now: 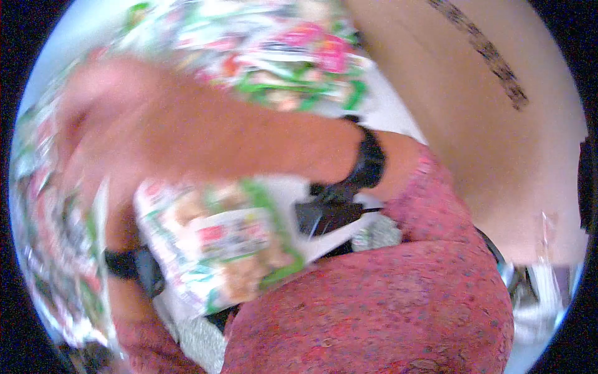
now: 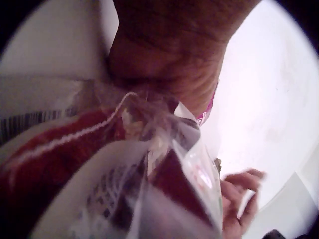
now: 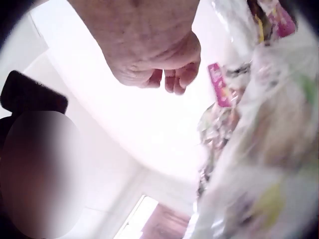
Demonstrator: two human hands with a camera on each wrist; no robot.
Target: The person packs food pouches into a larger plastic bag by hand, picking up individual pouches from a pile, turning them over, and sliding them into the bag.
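In the head view my right arm reaches across to the left, and my right hand (image 1: 118, 118) is blurred there above the packets. The right wrist view shows that hand (image 3: 159, 64) with loosely bent fingers and nothing in them, left of several printed food packets (image 3: 279, 119). My left hand (image 2: 169, 74) grips the gathered clear plastic of a food packet (image 2: 75, 149) with red contents and a barcode; its fingertips are hidden behind the plastic. In the head view the left hand lies mostly under the right one, its wrist strap (image 1: 131, 265) showing.
A white and green food packet (image 1: 224, 249) lies close to my body, below the right forearm. More packets with pink labels (image 1: 330, 53) are piled at the back and down the left side. A tan surface (image 1: 448, 124) with a dark patterned strip (image 1: 492, 59) extends at right.
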